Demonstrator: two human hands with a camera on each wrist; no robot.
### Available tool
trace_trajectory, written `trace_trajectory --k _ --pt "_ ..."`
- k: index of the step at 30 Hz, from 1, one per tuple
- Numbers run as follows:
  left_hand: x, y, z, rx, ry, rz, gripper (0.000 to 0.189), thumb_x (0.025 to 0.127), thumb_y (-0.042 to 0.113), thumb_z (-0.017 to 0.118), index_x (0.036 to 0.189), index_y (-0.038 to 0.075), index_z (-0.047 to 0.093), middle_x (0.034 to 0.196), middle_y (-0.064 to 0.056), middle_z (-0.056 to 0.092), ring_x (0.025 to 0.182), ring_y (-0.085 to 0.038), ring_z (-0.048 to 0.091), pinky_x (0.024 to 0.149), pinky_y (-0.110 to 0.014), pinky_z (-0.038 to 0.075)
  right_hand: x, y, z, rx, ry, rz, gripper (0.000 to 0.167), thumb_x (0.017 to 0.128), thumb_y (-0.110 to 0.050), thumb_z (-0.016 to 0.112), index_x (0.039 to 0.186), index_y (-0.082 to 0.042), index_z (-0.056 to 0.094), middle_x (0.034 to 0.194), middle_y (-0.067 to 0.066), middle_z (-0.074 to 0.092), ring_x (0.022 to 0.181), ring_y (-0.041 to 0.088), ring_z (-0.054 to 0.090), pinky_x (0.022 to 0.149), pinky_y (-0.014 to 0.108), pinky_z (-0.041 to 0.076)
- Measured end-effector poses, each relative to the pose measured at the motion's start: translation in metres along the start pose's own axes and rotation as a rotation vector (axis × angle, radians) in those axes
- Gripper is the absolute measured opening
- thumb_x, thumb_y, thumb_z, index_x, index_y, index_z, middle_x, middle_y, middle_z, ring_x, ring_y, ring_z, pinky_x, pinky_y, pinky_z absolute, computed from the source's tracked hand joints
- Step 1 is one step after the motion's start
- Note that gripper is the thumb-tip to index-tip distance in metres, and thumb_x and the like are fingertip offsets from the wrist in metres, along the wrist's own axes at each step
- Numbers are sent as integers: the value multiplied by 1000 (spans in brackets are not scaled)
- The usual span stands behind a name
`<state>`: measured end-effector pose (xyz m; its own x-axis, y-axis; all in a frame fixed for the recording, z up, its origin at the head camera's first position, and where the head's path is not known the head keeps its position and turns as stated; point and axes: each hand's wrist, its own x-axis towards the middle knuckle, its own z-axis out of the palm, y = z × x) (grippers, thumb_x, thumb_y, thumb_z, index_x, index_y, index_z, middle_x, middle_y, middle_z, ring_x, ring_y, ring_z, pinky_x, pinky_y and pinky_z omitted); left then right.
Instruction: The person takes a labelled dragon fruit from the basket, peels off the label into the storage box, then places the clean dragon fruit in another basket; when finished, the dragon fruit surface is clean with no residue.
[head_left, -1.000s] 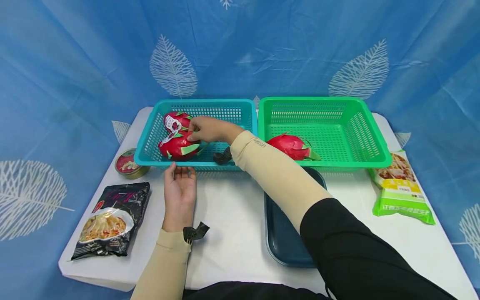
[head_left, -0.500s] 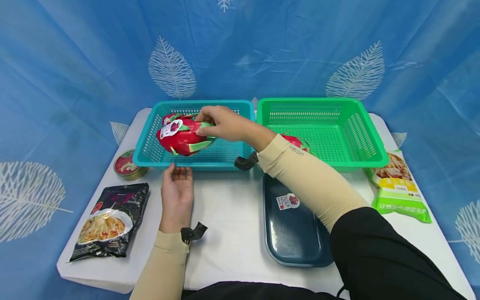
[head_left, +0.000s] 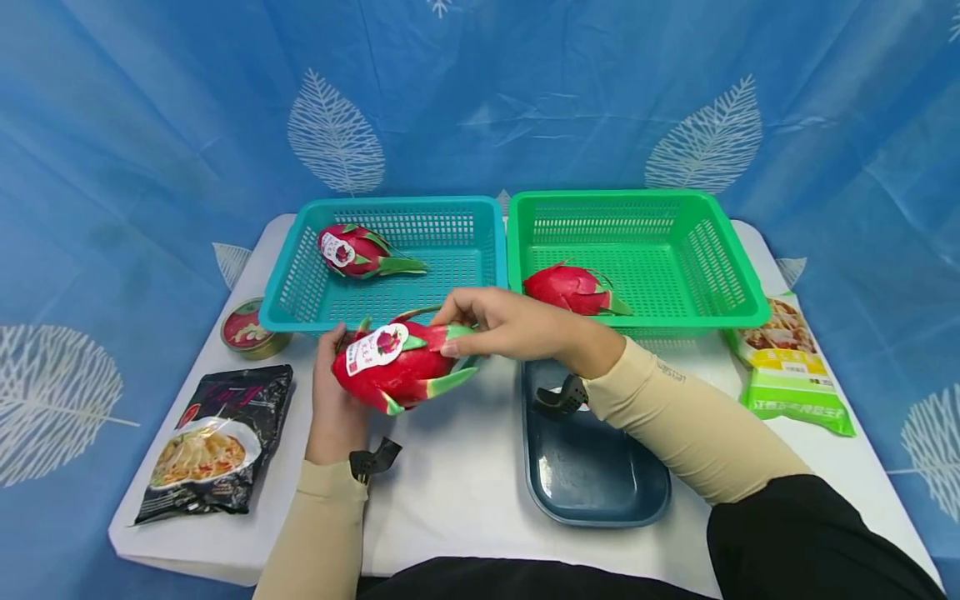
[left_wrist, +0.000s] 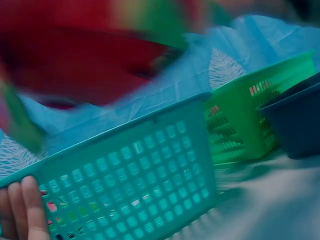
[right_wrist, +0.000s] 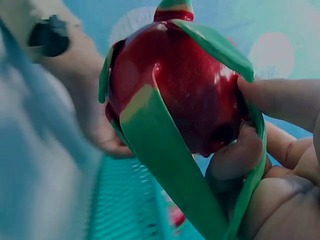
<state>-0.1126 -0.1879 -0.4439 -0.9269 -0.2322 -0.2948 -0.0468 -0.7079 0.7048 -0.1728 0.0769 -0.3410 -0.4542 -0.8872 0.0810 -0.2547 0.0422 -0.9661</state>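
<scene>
My right hand pinches the green-leafed end of a red dragon fruit in front of the teal basket. A white label is on that fruit, which hides part of my left hand. In the left wrist view, the left fingers lie straight against the teal basket's front wall, near its rim. Another labelled dragon fruit lies inside the teal basket. A third dragon fruit lies in the green basket, by its front left corner.
A dark blue tray stands in front of the green basket. At the left are a round tin and a black food packet. A green and yellow food packet lies at the right.
The right hand has lifted one dragon fruit out of the teal basket and brought it towards me, above the left hand. The left hand stays by the basket's front.
</scene>
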Motion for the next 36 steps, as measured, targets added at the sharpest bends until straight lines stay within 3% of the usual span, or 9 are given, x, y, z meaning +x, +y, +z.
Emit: trace_trajectory --k 2,4,9,15,22,31,36 --pt "5 1 1 -106 53 -46 42 105 32 67 133 7 47 123 -7 59 116 -18 57 101 -33 53 -7 10 6 24 -13 35 28 101 -6 70 127 1 60 122 9 66 113 28 63 85 48 59" --pt "10 3 1 -186 81 -32 28 107 21 63 120 0 51 107 -10 62 101 -19 63 96 -32 55 -11 18 10 19 -25 62 28 101 -7 71 126 0 61 119 9 67 110 29 64 83 46 60" --pt "17 9 -4 -175 70 10 17 106 10 61 108 -3 51 90 -13 60 83 -21 66 89 -34 59 -14 35 17 -37 -49 115 25 100 -11 74 121 -4 63 112 7 68 102 30 63 78 48 59" --pt "17 12 -7 -178 46 -15 13 105 8 63 106 -1 53 91 -14 61 83 -23 67 88 -36 60 -13 47 20 -91 -50 166 22 101 -13 74 119 -5 63 105 7 66 93 27 57 69 35 52" --pt "15 12 -4 -165 55 -3 12 105 8 62 106 0 53 91 -14 61 83 -22 67 90 -35 59 -14 49 16 -200 -58 166 25 102 -18 74 121 -7 62 107 1 65 95 20 58 72 33 53" --pt "16 12 -3 -143 70 18 11 106 8 60 105 0 53 92 -14 60 84 -21 66 90 -34 59 -24 46 13 -568 -79 179 31 96 -18 80 121 -9 63 116 2 61 111 29 59 88 31 53" --pt "16 11 -3 -135 84 15 12 106 9 61 105 0 53 92 -13 60 85 -21 66 91 -34 59 -26 46 17 -659 -62 204 29 98 -22 79 120 -9 65 113 5 63 105 25 59 86 31 53"
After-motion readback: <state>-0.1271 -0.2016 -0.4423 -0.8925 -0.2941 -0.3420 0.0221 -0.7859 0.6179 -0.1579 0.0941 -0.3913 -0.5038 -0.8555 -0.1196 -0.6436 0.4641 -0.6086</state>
